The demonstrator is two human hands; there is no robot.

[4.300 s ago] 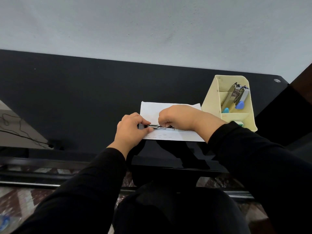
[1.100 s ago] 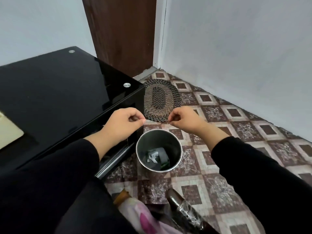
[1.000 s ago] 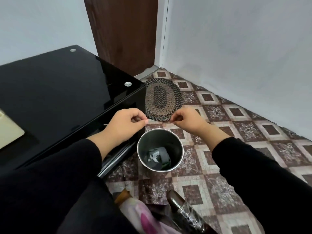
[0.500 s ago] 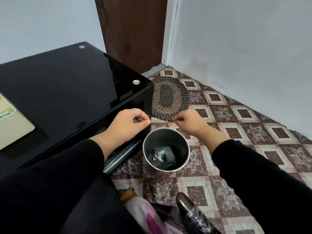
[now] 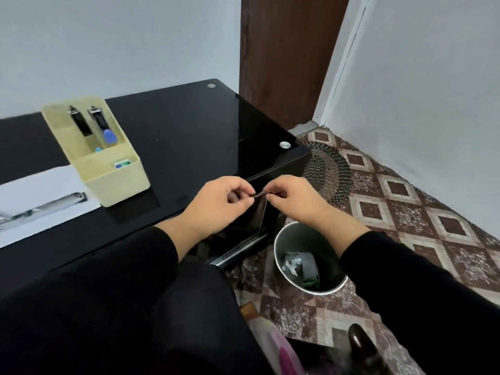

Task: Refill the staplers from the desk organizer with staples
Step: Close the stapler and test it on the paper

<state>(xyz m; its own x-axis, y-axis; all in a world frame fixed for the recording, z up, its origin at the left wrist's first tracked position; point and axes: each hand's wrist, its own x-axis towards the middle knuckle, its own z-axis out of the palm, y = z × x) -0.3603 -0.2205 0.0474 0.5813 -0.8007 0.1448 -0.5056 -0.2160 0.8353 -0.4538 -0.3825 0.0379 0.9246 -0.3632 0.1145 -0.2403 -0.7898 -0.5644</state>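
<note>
My left hand [image 5: 219, 204] and my right hand [image 5: 295, 201] meet just off the desk's right front corner. Together they pinch a small dark staple strip [image 5: 259, 195], one hand at each end. The cream desk organizer [image 5: 116, 182] stands on the black desk [image 5: 189, 136] to the left. Two staplers [image 5: 79, 123] stand upright in its back compartment beside a blue-tipped item [image 5: 110, 137]. A small staple box [image 5: 122, 164] sits in its front compartment. A silver stapler [image 5: 40, 209] lies opened out on a white sheet of paper [image 5: 32, 185] at the far left.
A round metal waste bin [image 5: 282, 239] with crumpled scraps inside stands on the patterned tile floor below my right forearm. An oval braided rug [image 5: 327, 171] lies past the desk corner. A brown door [image 5: 286, 55] and white walls close the corner.
The view has swung back left, bringing the organizer, paper and open stapler into sight. Both hands have risen from over the bin to the desk corner and drawn together on the strip.
</note>
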